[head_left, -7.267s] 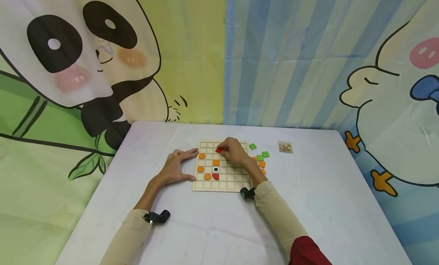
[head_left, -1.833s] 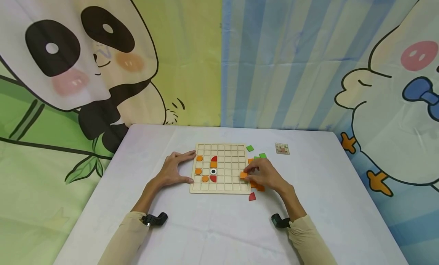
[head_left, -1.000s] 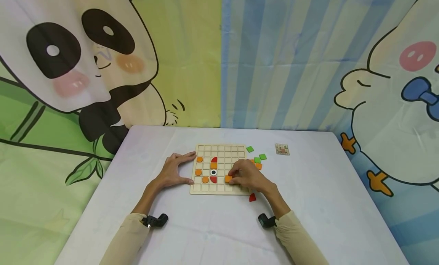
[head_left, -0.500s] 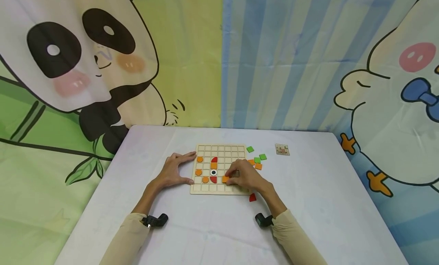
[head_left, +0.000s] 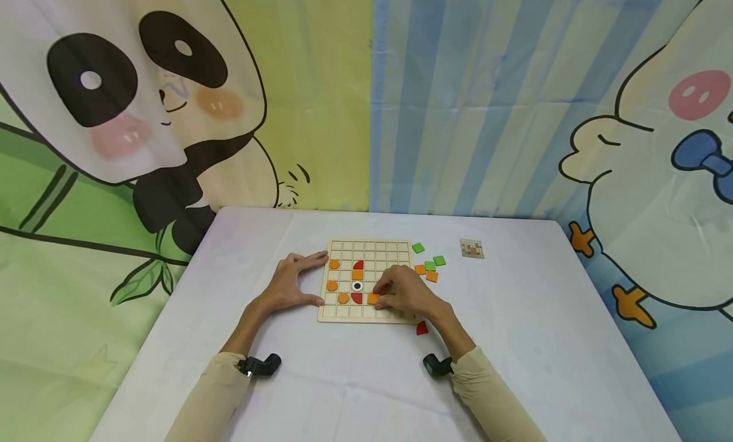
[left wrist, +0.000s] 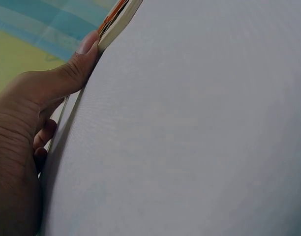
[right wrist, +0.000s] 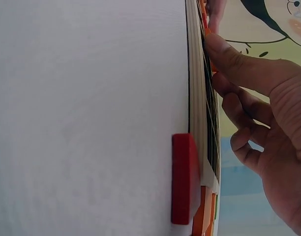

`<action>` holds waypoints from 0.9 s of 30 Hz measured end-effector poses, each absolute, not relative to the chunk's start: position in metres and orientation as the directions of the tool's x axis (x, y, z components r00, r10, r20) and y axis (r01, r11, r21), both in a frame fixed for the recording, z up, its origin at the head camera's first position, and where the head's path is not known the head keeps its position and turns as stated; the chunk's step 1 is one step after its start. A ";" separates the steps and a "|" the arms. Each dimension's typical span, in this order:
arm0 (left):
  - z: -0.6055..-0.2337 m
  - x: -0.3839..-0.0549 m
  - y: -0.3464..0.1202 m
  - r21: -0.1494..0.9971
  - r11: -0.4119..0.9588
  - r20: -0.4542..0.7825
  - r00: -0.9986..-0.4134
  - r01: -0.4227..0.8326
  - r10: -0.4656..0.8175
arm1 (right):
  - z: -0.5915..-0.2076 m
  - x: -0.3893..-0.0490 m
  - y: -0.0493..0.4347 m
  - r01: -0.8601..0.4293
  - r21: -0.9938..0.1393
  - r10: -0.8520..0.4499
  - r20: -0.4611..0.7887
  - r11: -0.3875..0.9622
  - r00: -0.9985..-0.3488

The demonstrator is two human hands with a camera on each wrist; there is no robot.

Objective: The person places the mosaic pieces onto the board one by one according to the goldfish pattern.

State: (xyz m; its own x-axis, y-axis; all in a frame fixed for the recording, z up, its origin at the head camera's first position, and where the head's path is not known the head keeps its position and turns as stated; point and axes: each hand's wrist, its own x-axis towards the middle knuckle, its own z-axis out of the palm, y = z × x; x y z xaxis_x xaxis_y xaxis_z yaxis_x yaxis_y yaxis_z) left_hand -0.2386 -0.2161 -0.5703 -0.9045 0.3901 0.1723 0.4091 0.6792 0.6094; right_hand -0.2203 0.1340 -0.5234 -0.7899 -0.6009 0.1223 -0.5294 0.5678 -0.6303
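Note:
A pale wooden grid board (head_left: 389, 251) lies on the white table. Against its left edge rests my left hand (head_left: 286, 283), thumb and fingers spread wide; in the left wrist view the thumb (left wrist: 76, 66) touches the board's edge. Over the right half of the board, my right hand (head_left: 409, 290) pinches an orange square tile (head_left: 372, 299) between thumb and fingers, low over the cells. Left of that tile sit a red quarter-round tile (head_left: 357, 298), a white tile with a black dot (head_left: 357, 286), an orange square (head_left: 357, 275), another red quarter-round (head_left: 358, 264) and orange round tiles (head_left: 343, 298).
Right of the board lie loose green tiles (head_left: 439, 261) and orange tiles (head_left: 432, 276). A loose red tile (head_left: 422, 328) lies by the board's near right corner, large in the right wrist view. A small patterned card (head_left: 472, 248) lies farther right.
Earlier my right hand set a red quarter-round tile on the board. It then took an orange square from the right and moved it left across the board. The left hand stays put.

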 end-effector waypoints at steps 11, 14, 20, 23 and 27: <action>-0.569 -0.240 -0.215 0.608 0.679 0.174 -0.903 0.412 0.392 | -0.522 -0.220 0.133 -0.514 -0.615 -0.583 0.106 0.598 -0.805; -0.570 -0.240 -0.215 0.604 0.678 0.181 -0.901 0.419 0.395 | -0.521 -0.220 0.133 -0.501 -0.613 -0.572 0.095 0.611 -0.815; -0.571 -0.239 -0.217 0.608 0.675 0.181 -0.901 0.418 0.395 | -0.519 -0.219 0.132 -0.504 -0.596 -0.560 0.107 0.625 -0.822; -0.571 -0.238 -0.217 0.604 0.677 0.185 -0.900 0.420 0.394 | -0.519 -0.219 0.132 -0.511 -0.585 -0.559 0.116 0.630 -0.821; -0.570 -0.238 -0.217 0.603 0.678 0.184 -0.900 0.421 0.395 | -0.519 -0.219 0.130 -0.509 -0.588 -0.565 0.105 0.629 -0.818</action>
State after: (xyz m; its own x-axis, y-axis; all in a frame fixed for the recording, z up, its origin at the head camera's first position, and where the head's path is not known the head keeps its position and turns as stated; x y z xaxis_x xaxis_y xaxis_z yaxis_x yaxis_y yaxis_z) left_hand -0.2385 -0.2166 -0.5704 -0.9001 0.3949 0.1842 0.4207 0.6778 0.6030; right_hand -0.2189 0.1304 -0.5186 -0.8185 -0.5649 0.1045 -0.5090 0.6286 -0.5880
